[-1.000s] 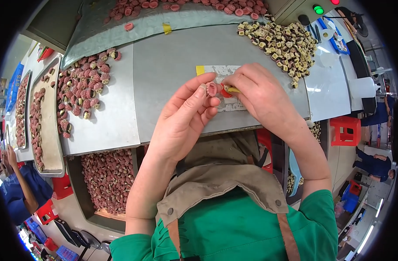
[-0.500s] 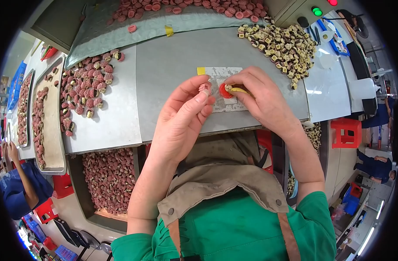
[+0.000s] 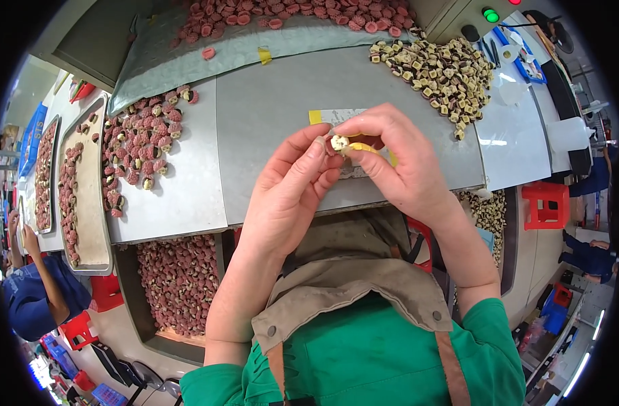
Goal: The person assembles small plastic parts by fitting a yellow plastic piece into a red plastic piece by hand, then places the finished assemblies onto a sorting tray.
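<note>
Above the worktop (image 3: 275,88), toward its near edge, the left hand (image 3: 290,174) pinches a pink shell (image 3: 330,147) between fingertips; the right hand's (image 3: 398,154) fingers clamp a pale piece (image 3: 339,143), probably for steadiness.

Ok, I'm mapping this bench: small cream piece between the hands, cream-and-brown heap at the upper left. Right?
No: the head view shows the cream-and-brown heap at the upper right. The small cream piece is between the left hand and right hand.

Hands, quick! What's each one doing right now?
Left hand: closed, holding a pink piece, mostly hidden.
Right hand: closed, fingertips on a pale piece.
</note>
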`<state>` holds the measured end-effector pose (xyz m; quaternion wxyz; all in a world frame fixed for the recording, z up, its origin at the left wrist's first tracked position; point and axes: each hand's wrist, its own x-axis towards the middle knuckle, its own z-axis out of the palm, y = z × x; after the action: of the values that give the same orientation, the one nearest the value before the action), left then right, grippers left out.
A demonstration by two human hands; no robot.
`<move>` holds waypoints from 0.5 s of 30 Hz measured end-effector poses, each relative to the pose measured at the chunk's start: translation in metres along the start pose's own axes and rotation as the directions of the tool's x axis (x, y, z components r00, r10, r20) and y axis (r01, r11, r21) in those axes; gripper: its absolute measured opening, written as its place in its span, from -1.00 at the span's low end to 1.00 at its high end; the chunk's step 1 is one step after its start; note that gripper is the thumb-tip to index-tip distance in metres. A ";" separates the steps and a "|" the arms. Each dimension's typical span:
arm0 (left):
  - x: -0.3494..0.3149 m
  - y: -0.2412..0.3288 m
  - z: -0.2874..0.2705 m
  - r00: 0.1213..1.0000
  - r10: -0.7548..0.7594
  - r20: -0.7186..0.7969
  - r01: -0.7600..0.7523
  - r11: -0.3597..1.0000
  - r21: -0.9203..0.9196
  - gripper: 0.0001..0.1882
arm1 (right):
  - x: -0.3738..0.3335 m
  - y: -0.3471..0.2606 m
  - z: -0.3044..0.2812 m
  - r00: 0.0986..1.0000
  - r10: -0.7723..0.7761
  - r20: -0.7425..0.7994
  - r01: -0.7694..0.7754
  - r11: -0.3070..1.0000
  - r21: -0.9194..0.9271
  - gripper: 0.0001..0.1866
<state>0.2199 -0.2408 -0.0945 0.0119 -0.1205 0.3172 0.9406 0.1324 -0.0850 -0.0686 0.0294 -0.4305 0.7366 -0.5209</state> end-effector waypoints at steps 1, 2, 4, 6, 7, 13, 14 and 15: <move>0.001 0.000 -0.001 1.000 -0.007 0.016 0.007 1.000 -0.002 -0.69 | 0.000 0.001 0.001 0.999 -0.032 0.008 0.033 0.997 -0.064 -0.79; 0.001 -0.001 -0.002 0.999 -0.014 0.032 0.014 1.000 -0.004 -0.70 | 0.001 0.002 0.002 0.998 -0.064 0.018 0.066 0.990 -0.127 -0.80; 0.002 -0.004 -0.001 0.999 0.035 0.022 -0.035 0.999 0.008 -0.70 | -0.002 0.004 0.006 1.000 -0.024 -0.002 0.024 0.996 -0.080 -0.80; 0.001 -0.011 0.003 0.996 0.084 0.011 -0.084 0.996 0.020 -0.71 | -0.006 0.002 0.012 1.000 0.016 -0.017 -0.017 0.999 -0.032 -0.80; -0.001 -0.016 0.007 0.976 0.218 -0.014 -0.213 0.964 0.158 -0.72 | -0.008 -0.001 0.016 0.984 0.173 -0.031 -0.166 0.972 0.166 -0.79; -0.001 -0.017 0.009 0.946 0.323 0.014 -0.311 0.897 0.315 -0.68 | -0.016 0.009 0.015 0.992 -0.059 -0.110 0.055 0.998 -0.040 -0.74; 0.000 -0.011 0.009 0.976 0.213 0.041 -0.216 0.934 0.285 -0.64 | -0.015 0.011 0.014 0.980 -0.167 -0.113 0.148 0.976 -0.160 -0.73; 0.001 -0.007 0.009 0.992 0.101 0.072 -0.116 0.960 0.256 -0.59 | -0.015 0.013 0.013 0.980 -0.162 -0.113 0.143 0.977 -0.161 -0.73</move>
<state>0.2173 -0.2305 -0.0922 -0.0148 -0.0731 0.4435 0.8932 0.1403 -0.0832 -0.0907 -0.0900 -0.4533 0.7392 -0.4899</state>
